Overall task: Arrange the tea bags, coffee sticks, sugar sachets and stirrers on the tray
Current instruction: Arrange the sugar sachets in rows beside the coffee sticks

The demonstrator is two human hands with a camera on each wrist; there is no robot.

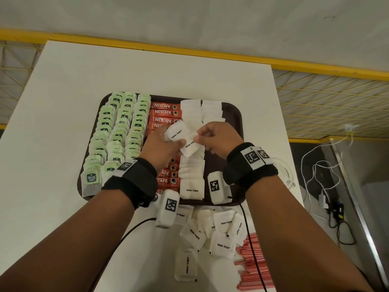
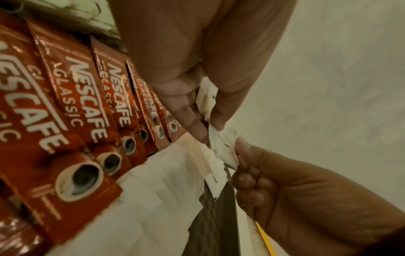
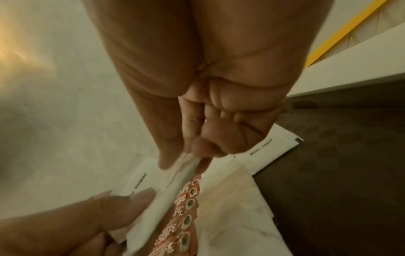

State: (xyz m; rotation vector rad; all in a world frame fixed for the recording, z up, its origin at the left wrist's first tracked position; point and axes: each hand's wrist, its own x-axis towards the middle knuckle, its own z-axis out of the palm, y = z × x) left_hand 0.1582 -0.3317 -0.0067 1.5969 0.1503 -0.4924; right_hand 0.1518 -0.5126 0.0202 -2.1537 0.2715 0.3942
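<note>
A dark brown tray [image 1: 235, 114] holds rows of green tea bags [image 1: 117, 133], red coffee sticks [image 1: 165, 112] and white sugar sachets [image 1: 190, 114]. Above the tray's middle my left hand [image 1: 160, 144] grips a small bunch of sugar sachets [image 1: 176, 131]. My right hand [image 1: 210, 137] pinches the corner of one sachet [image 1: 190, 147] from that bunch. In the left wrist view the coffee sticks [image 2: 65, 121] lie below my left hand [image 2: 197, 107] and the right hand [image 2: 274, 181] pinches a sachet [image 2: 223, 149]. The right wrist view shows my right hand [image 3: 186, 155] pinching white paper.
Loose sugar sachets [image 1: 212, 232] lie on the white table [image 1: 63, 102] in front of the tray. Red stirrers [image 1: 250, 268] are piled at the near right. A clear glass vessel [image 1: 284, 171] stands right of the tray. Cables [image 1: 320, 186] hang beyond the table's right edge.
</note>
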